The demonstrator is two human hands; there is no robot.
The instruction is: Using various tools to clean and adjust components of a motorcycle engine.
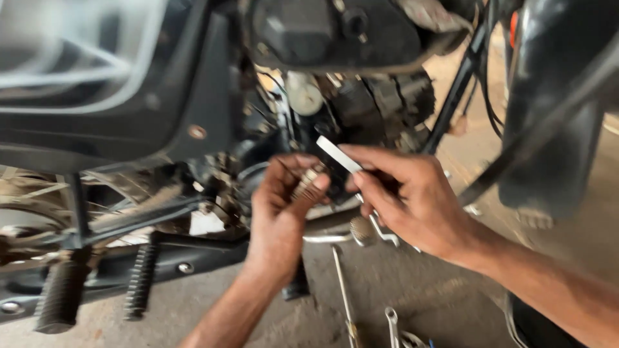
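Observation:
My left hand (278,216) pinches a small metal spark plug (308,181) between thumb and fingertips, in front of a motorcycle engine (377,103). My right hand (406,193) is just to its right, holding a thin flat pale strip (338,153) that points up and left beside the plug. The two hands almost touch. The plug's lower end is hidden by my fingers.
The motorcycle's dark side panel (109,77) fills the upper left, with ribbed footpegs (61,293) below. A front tyre and mudguard (554,116) stand at right. A long thin tool (345,293) and a spanner (392,322) lie on the concrete floor under my hands.

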